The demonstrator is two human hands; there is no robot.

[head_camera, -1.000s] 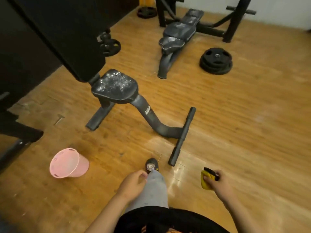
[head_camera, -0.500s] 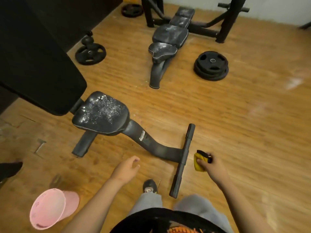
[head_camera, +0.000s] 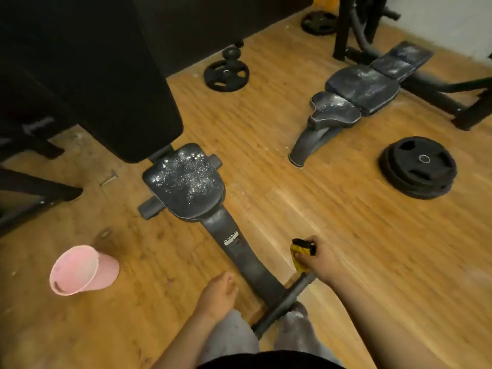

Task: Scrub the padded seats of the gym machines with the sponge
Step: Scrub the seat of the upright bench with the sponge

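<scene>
A black padded seat [head_camera: 183, 182] flecked with white foam sits on the nearest bench, below its dark tilted backrest [head_camera: 111, 83]. My right hand [head_camera: 319, 259] grips a yellow and black sponge [head_camera: 300, 255] low over the floor, right of the bench's grey stem and well short of the seat. My left hand [head_camera: 217, 296] hangs loosely curled and holds nothing, just left of the stem. A second bench at the upper right has foamy padded seats [head_camera: 359, 91].
A pink bucket [head_camera: 80, 270] lies tipped on the wooden floor at the left. Black weight plates lie at the right [head_camera: 418, 167] and at the back [head_camera: 226, 75]. The bench's foot bar [head_camera: 287, 302] crosses between my legs. Dark machine frames stand at the left.
I have stepped closer to the near bench, which now lies straight ahead. My right hand with the sponge has moved up toward the stem; my left hand stays empty.
</scene>
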